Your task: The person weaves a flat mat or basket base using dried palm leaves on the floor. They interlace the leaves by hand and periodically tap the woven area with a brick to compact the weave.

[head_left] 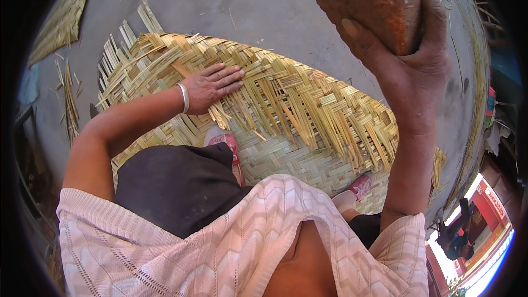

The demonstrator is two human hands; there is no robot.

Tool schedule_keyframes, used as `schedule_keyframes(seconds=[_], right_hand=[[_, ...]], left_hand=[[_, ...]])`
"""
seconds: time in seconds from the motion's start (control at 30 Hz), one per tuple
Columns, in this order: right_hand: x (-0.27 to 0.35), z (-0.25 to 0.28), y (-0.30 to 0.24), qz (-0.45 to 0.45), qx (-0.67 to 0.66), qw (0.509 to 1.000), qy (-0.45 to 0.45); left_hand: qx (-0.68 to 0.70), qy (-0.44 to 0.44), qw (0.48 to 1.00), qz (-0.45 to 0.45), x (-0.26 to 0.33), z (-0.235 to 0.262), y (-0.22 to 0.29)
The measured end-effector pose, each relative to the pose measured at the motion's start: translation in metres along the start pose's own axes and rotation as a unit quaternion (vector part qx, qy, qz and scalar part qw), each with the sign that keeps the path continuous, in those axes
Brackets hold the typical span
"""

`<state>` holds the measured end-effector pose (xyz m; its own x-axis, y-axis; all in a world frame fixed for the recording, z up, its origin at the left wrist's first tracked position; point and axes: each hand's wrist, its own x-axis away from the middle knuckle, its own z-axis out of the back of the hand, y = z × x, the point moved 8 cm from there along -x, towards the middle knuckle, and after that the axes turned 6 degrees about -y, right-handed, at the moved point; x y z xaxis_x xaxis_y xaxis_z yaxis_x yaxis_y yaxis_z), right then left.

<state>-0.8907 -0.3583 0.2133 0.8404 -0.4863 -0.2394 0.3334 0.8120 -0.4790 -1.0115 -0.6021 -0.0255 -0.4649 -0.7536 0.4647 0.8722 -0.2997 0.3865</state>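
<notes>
Left hand lies flat near the far edge of the woven mat, itself spread on the floor; right hand, wrapped around a brick, holds it raised. A slipping grip could drop the brick, bruising the left hand or splitting strips.

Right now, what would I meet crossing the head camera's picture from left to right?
Woven piece at the upper left → silver bracelet → left hand, lying flat → reddish brick, gripped by the right hand → red structure in the background.
</notes>
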Motion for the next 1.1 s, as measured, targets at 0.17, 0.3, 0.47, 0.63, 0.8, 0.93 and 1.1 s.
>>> schedule_keyframes(seconds=[0.17, 0.3, 0.47, 0.63, 0.8, 0.93, 1.1], right_hand=[[0.03, -0.116, 0.009, -0.029, 0.179, 0.963, -0.197], [0.038, -0.143, 0.034, -0.059, 0.171, 0.955, -0.234], [-0.003, -0.075, -0.014, 0.064, 0.07, 0.994, -0.053], [-0.034, -0.085, -0.058, 0.052, 0.088, 0.994, -0.041], [0.005, -0.209, -0.048, 0.01, 0.226, 0.936, -0.271], [0.001, -0.196, -0.031, 0.021, 0.158, 0.964, -0.214], [-0.025, -0.118, -0.058, 0.058, 0.082, 0.991, -0.084]], left_hand=[[-0.003, 0.008, 1.0, -0.006, 0.001, 0.001, 0.003], [-0.003, -0.004, 1.0, -0.005, 0.003, -0.003, 0.005], [0.008, 0.006, 1.0, -0.016, 0.003, -0.004, -0.001], [-0.025, 0.045, 0.998, -0.023, 0.004, -0.007, -0.002], [-0.016, 0.036, 0.999, -0.013, 0.005, -0.007, -0.009], [-0.02, 0.036, 0.999, -0.025, 0.002, -0.007, -0.008], [0.008, 0.034, 0.999, -0.031, 0.003, -0.013, -0.004]])
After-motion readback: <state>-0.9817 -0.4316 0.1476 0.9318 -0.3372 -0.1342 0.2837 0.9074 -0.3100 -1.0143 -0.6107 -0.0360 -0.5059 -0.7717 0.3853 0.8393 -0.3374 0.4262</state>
